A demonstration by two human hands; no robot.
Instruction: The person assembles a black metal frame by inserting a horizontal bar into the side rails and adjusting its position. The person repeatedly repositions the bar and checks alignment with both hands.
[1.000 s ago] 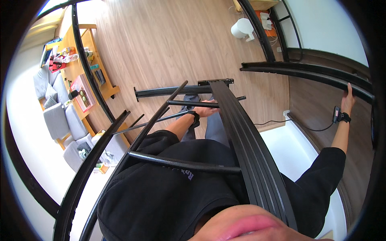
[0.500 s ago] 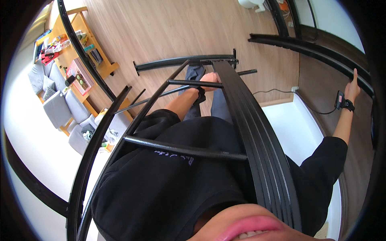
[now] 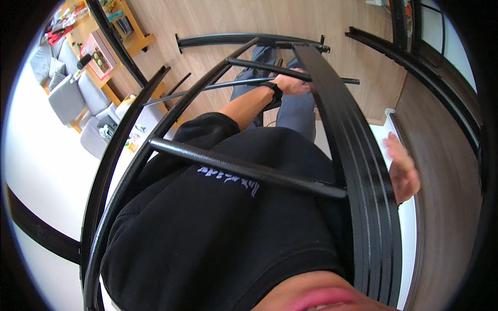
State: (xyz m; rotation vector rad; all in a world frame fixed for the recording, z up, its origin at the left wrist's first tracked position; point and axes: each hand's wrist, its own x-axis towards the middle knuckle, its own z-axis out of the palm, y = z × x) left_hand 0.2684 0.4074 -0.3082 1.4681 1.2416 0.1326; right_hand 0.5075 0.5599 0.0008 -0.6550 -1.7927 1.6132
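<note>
A black metal ladder-like frame with tubular rungs (image 3: 249,168) and a wide grooved post (image 3: 363,192) stands in front of my body. My left hand (image 3: 291,84) is closed against the far part of that post, just below a rung, its fingertips partly hidden behind the metal. To the right of the post, my right hand (image 3: 403,168) is raised and smeared by motion. Its fingers look stretched out, and nothing shows in them. The right forearm is hidden behind the post.
Black rails (image 3: 415,72) run along the right by a brown panel (image 3: 451,207). A black crossbar (image 3: 249,39) lies ahead near the wooden floor (image 3: 218,18). Further bars (image 3: 111,171) rise at left, beyond them a grey sofa (image 3: 72,101) and a wooden table (image 3: 119,72) with clutter.
My right hand has left the dark rail at the right and come in beside the grooved post. The left hand stays by the post. The view has shifted.
</note>
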